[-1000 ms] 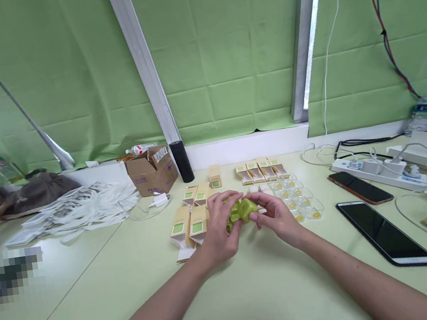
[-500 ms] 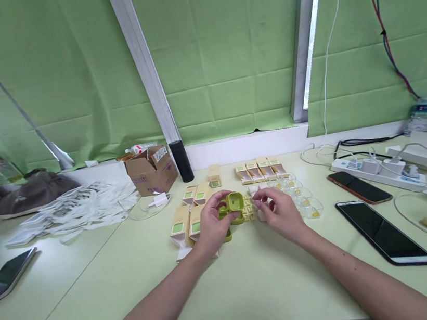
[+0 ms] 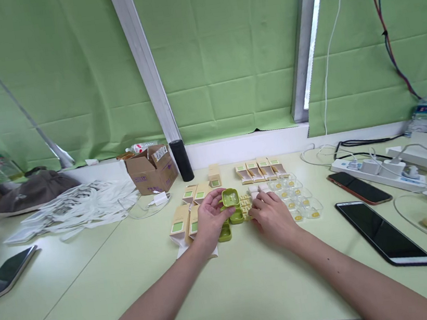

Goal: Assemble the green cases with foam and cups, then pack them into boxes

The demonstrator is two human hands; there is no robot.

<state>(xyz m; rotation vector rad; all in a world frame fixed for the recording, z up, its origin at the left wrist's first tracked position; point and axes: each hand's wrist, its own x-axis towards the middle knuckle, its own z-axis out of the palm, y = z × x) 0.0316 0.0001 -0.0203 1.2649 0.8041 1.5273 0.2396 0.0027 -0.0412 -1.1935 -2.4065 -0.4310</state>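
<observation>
Green case (image 3: pixel 230 198), head view: open in our left hand (image 3: pixel 210 219), thumb and fingers pinching it over the counter (image 3: pixel 277 283). We'd call it mid-work: case opened, not closed; yellow pieces (image 3: pixel 245 203) and white pieces (image 3: pixel 259 189) lie outside it, clear holders (image 3: pixel 313 209) grouped further right. Another green container (image 3: pixel 225 233) sits open just below; cartons (image 3: pixel 181 219) stand left. Our right hand (image 3: pixel 272 218) is curled palm-down beside the yellow pieces; can't tell if it grips one. Both forearms angle inward from the near edge.
</observation>
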